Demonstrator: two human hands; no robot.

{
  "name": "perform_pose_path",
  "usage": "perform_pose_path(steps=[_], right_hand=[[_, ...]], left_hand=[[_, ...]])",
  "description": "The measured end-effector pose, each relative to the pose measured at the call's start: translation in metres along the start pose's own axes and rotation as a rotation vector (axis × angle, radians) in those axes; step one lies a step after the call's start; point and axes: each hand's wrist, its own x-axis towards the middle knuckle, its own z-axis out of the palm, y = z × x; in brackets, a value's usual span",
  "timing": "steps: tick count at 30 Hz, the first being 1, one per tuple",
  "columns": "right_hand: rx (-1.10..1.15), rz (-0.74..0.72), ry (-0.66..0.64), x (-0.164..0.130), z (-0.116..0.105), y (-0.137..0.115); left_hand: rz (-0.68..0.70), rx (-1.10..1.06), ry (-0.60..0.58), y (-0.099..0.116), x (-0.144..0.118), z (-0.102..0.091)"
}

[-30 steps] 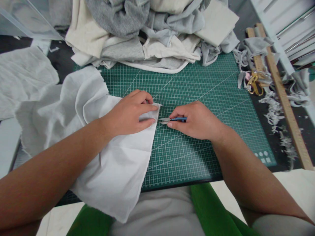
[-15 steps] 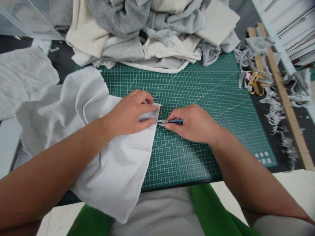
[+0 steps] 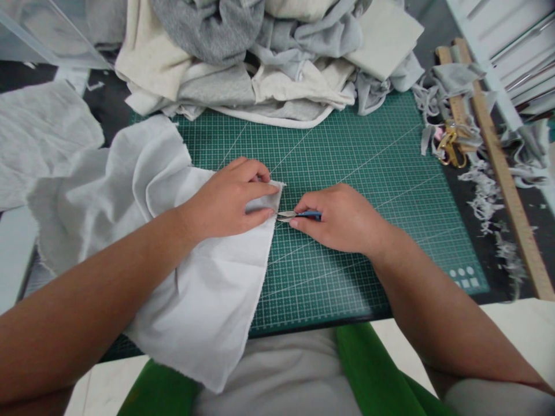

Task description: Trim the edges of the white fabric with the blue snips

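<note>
A piece of white cloth (image 3: 212, 294) with frayed edges lies across the left of the green cutting mat (image 3: 347, 144) and hangs over the front edge. My left hand (image 3: 236, 196) holds it near its right corner. Thumb and index finger press on it, spread along its edge, while the other fingers are curled. My right hand (image 3: 340, 219) is closed around small thread snips with blue handles (image 3: 310, 215). Their slightly parted blades point left and meet the cloth's edge close to my left thumb. Most of the handle is hidden in my palm.
Grey and cream fabrics (image 3: 260, 69) are heaped at the back. On the right lie wooden rulers (image 3: 503, 156), gold-handled scissors (image 3: 451, 144) and thread scraps (image 3: 483, 190). Another pale cloth (image 3: 43, 138) is at the left, near a clear plastic bin (image 3: 60, 34).
Almost nothing differs. My right hand and the snips have shifted very slightly left; the cloth and my left hand stay in place.
</note>
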Motion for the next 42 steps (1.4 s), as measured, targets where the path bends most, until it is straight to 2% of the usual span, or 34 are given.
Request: perform_pose_path(steps=[24,42], right_hand=[[-0.085,-0.008,-0.018,0.0006,-0.0006,-0.0035],[0.013,-0.022,-0.001,0.0018,-0.0007,0.0025]], left_hand=[[0.008,-0.009,0.009,-0.0003,-0.0001,0.0003],[0.018,-0.018,0.006,-0.0007,-0.0002,-0.001]])
